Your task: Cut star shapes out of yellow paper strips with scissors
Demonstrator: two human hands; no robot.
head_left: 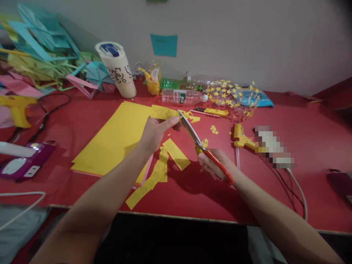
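Right now, a yellow paper strip (pixel 162 113) with stars drawn on it is hanging over the worktop (pixel 198 201), just past the far right corner of some stacked yellow sheets (pixel 110 134). The person's left hand (pixel 158 134) is pinching the strip near its right end, thumb lying on top and fingers tucking underneath. The right hand (pixel 213 163) is curling around the red handles of the scissors (pixel 193 134), whose blades are pointing away from the person, tips reaching the strip's end beside the left thumb; I can't tell whether they are biting into the paper. Below, between the two arms, loose strips (pixel 178 154) are lying partly over one another, and small cut stars (pixel 213 129) are sitting in little piles beyond the right hand. Farther back, a yellow utility knife (pixel 216 112) is resting in front of a clear plastic bottle (pixel 176 96) and a see-through form studded with yellow stars (pixel 220 88). To the right, a yellow glue gun (pixel 239 135) is lying on the red surface; over to the left, a white tumbler (pixel 121 73) is standing near folded paper shapes (pixel 44 40).
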